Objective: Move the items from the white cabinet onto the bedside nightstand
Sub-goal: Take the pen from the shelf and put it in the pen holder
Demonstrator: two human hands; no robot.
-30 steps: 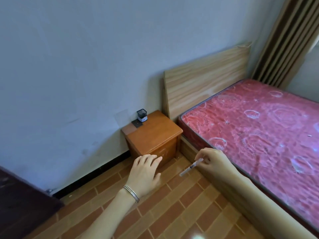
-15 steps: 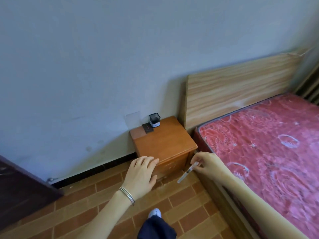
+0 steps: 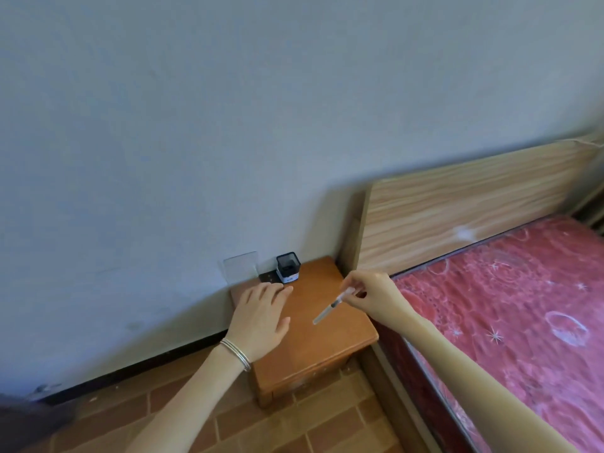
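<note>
A wooden nightstand (image 3: 313,354) stands between the wall and the bed. At its back sit a small black square pen holder (image 3: 288,268) and a dark flat item (image 3: 269,277). My right hand (image 3: 372,295) pinches a thin clear pen (image 3: 330,307) by its upper end, and the pen slants down over the nightstand top. My left hand (image 3: 261,318) hovers flat above the left part of the top, fingers spread, holding nothing. A silver bracelet rings that wrist. The white cabinet is out of view.
The bed with a red patterned mattress (image 3: 523,305) and a light wood headboard (image 3: 457,207) fills the right. A grey wall (image 3: 228,125) runs behind, with a clear plastic patch (image 3: 240,267) on it. Brown tiled floor (image 3: 294,429) lies below. A dark blurred shape (image 3: 23,426) sits at lower left.
I have come closer to the nightstand. Both hands moved up from in front of it to over its top, the pen still pinched in my right hand.
</note>
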